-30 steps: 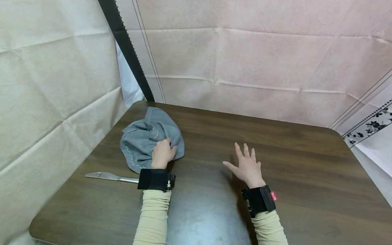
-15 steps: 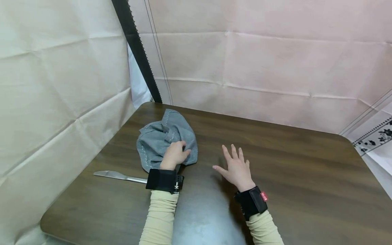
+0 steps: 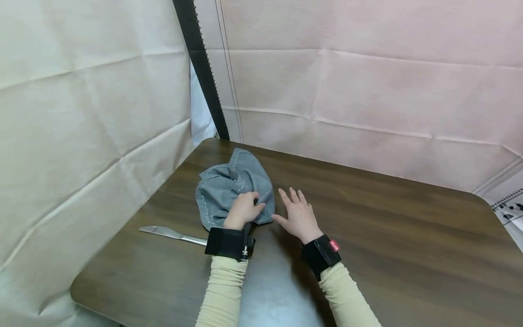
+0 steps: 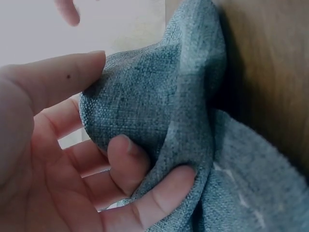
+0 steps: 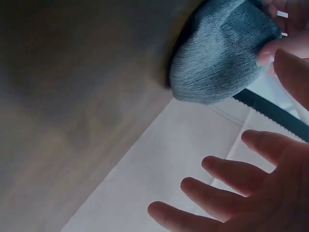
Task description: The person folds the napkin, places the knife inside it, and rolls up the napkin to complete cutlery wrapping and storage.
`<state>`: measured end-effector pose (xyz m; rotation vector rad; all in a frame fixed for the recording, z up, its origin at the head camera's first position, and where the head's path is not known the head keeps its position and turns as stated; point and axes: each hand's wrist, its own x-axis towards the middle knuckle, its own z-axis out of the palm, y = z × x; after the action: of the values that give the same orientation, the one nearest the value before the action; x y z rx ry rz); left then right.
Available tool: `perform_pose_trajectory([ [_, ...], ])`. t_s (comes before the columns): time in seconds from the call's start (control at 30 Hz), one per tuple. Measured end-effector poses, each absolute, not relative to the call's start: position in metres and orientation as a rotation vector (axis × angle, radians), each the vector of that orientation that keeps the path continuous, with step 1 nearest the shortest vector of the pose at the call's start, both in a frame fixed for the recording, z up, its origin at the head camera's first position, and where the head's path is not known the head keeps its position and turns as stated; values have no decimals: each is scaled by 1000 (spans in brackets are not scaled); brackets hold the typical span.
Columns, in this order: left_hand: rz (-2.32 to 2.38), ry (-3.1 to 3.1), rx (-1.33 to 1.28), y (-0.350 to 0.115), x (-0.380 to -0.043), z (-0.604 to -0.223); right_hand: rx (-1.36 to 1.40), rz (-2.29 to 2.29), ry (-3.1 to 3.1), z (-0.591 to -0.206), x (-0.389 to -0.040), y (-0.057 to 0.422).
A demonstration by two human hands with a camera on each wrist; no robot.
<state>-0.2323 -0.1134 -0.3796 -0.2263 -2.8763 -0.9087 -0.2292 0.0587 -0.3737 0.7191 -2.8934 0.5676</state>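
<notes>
A crumpled blue-grey cloth [image 3: 222,190] with pale stitching along its hem lies near the table's far left corner. My left hand [image 3: 244,212] grips its near right part. In the left wrist view, the thumb and curled fingers of that hand [image 4: 53,159] pinch a raised fold of the cloth [image 4: 140,101]. My right hand [image 3: 299,217], fingers spread and holding nothing, hovers just right of the cloth. The right wrist view shows the fingers of this hand [image 5: 227,188] apart from the cloth [image 5: 222,58].
A silver table knife [image 3: 171,234] lies left of my left wrist, its handle end hidden behind the wristband. The brown wooden table [image 3: 388,240] extends to the right. Light fabric sheets [image 3: 367,91] hang behind the table and on its left, with a black strip [image 3: 202,68] at the corner.
My right hand has moved left, closer to the cloth. The whole head view has shifted, so table, cloth and knife appear farther right. My left hand stays at the cloth.
</notes>
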Motion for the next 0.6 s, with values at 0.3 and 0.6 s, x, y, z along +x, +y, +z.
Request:
perform_pose_trajectory([
  [0.3, -931, -2880, -244, -113, -234, -380, 792, 460, -2873, -357, -249, 36],
  [0.6, -951, -2904, -202, -116, -232, -382, 953, 513, -2902, -367, -273, 14],
])
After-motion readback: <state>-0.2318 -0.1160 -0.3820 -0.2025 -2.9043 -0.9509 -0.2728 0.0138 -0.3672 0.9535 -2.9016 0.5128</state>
